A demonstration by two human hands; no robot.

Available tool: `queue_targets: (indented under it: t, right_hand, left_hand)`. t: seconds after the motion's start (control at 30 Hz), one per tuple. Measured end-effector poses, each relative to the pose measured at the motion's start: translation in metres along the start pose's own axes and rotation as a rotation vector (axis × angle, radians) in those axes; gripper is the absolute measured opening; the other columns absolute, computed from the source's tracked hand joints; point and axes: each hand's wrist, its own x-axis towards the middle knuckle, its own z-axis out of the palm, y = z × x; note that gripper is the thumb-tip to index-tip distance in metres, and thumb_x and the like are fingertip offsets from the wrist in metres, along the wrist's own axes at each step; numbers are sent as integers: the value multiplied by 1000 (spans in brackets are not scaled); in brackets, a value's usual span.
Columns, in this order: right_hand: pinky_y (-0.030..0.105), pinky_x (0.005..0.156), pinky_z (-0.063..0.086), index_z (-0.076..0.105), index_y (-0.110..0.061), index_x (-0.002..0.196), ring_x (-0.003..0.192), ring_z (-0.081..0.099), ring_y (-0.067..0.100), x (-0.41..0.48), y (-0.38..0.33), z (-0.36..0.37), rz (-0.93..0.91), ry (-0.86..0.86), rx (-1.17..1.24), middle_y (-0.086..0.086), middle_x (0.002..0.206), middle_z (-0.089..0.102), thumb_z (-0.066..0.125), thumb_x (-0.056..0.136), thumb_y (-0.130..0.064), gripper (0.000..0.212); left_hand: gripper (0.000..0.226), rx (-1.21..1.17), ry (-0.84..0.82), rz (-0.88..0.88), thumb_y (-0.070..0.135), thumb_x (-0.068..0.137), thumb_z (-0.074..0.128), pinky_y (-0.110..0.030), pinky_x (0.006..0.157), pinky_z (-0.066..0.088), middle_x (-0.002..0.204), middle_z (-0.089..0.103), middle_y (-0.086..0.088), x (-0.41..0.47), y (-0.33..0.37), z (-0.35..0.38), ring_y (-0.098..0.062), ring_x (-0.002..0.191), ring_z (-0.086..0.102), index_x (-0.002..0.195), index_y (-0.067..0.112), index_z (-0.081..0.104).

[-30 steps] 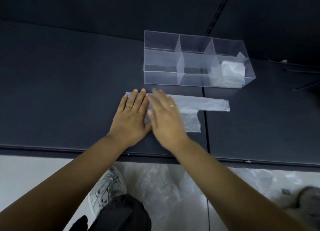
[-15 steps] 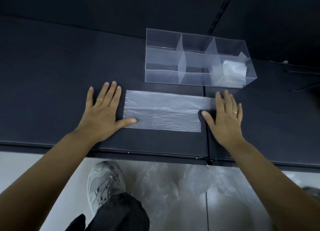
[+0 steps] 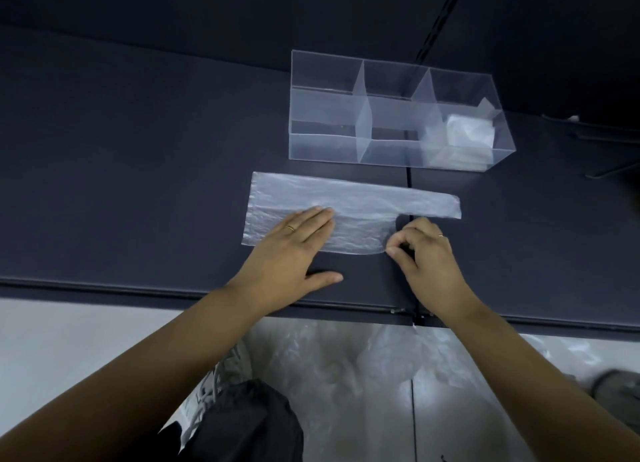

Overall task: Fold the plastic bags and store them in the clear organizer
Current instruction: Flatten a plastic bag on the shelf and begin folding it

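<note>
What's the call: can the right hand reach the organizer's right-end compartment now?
Likely yes. The right hand pinches the near corner of the plastic bag; only that flat bag lies between it and the clear organizer, whose top looks open. A folded bag sits in that compartment.

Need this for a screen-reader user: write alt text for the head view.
A person's left hand presses flat on a clear bag spread on a dark table, while the right hand pinches its near right corner. Behind it stands a clear organizer with a folded bag at its right end.
</note>
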Motion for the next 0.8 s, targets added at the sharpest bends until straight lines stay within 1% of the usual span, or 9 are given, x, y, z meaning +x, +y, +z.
queue_targets:
  t: [0.1,0.17,0.23,0.3,0.43,0.5,0.57,0.7,0.8]
  right_hand:
    - [9,83,36,57,-21,78,85,50,1,1,-1,-16,67,-110,182,-4,93,50,56,94,-10,20]
    - [2,77,33,58,-18,81,82,50,0,1,-3,-25,89,-159,255,-2,94,50,55,95,-10,16]
    - [5,81,34,60,-16,84,86,51,7,0,-4,-30,103,-163,246,-2,96,50,56,94,-12,12]
    - [17,94,32,61,-19,91,101,49,11,-1,-7,-33,84,-54,130,-7,106,48,65,89,-18,4]
    - [29,111,8,43,-26,136,136,22,8,-7,-28,-26,-173,22,-161,-10,145,33,77,65,-53,83]
    - [34,116,-1,35,-26,145,142,19,9,-9,-39,-9,-265,-53,-258,-9,152,30,77,66,-54,94]
    - [35,118,3,39,-22,144,140,28,12,-8,-46,10,-252,-61,-278,-6,149,39,75,75,-40,80]
    - [38,96,43,69,-12,110,104,63,26,-3,-40,23,-153,208,-100,2,111,69,64,87,-7,24]
    - [21,80,47,72,-18,96,87,64,14,1,-24,12,5,241,115,-4,95,72,60,93,-13,14]
  left_hand:
    - [75,28,85,-1,56,88,54,-30,118,15,152,35,-5,0,3,-1,-18,142,31,143,8,42]
    - [58,45,184,17,39,83,71,-40,108,39,136,56,-10,3,4,-1,-24,126,53,127,3,60]
    - [38,77,292,48,20,79,79,-41,93,53,120,67,-10,8,2,0,-25,111,65,111,2,71]
    - [26,83,349,84,9,78,78,-40,83,58,112,71,-9,10,0,-1,-24,104,68,104,4,74]
    - [22,53,355,92,5,77,77,-39,80,59,108,73,-8,7,2,-5,-24,100,69,99,5,75]
    - [19,39,331,67,5,79,75,-40,79,59,106,73,-9,6,5,-9,-25,99,70,97,4,75]
    - [14,-2,311,23,4,79,74,-41,75,59,102,74,-10,6,8,-14,-26,94,71,92,3,75]
    - [9,-104,263,-60,9,84,70,-42,74,58,98,74,-7,1,8,-25,-26,88,71,90,6,75]
    - [14,-218,254,-246,20,90,65,-38,82,55,102,74,2,-6,-9,-35,-22,94,70,99,19,76]
